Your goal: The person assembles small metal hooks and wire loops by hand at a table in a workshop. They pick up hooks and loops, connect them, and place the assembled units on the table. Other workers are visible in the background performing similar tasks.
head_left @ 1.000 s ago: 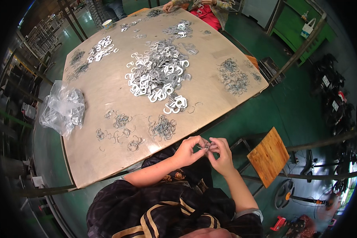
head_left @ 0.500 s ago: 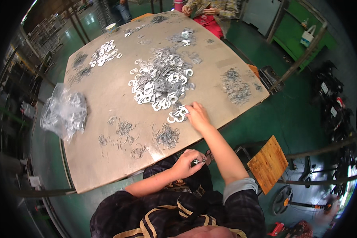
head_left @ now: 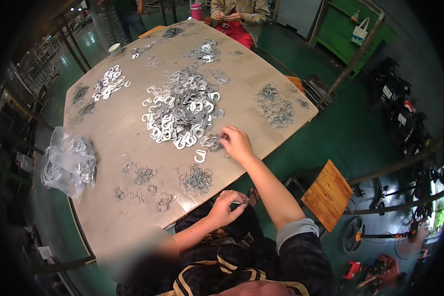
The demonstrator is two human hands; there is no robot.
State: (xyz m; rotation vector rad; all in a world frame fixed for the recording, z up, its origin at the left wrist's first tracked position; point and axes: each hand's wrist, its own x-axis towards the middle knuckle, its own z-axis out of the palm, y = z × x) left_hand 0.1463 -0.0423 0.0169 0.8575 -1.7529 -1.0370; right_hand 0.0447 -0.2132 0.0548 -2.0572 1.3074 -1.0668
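Close to the table's near edge, my left hand (head_left: 226, 208) is closed around a small shiny metal piece (head_left: 242, 201); its exact kind is hidden by the fingers. My right hand (head_left: 238, 144) reaches over the table, with thumb and fingers pinched at a small cluster of grey hook-shaped metal pieces (head_left: 211, 143). One of these seems to be between the fingertips. A single pale hook (head_left: 200, 156) lies just nearer than the cluster. Beyond it spreads the big heap of flat metal hooks (head_left: 182, 106), silver and dull grey.
On the brown table (head_left: 118, 118) lie piles of thin wire clips (head_left: 196, 178), more at right (head_left: 276, 106). A clear plastic bag (head_left: 70, 160) sits at the left edge. A co-worker in a checked shirt (head_left: 239, 12) works across. A wooden stool (head_left: 328, 195) stands right.
My right hand stays at the small cluster, which is now spread differently, with one hook lying apart. My left hand keeps its closed grip. The whole view has shifted slightly.
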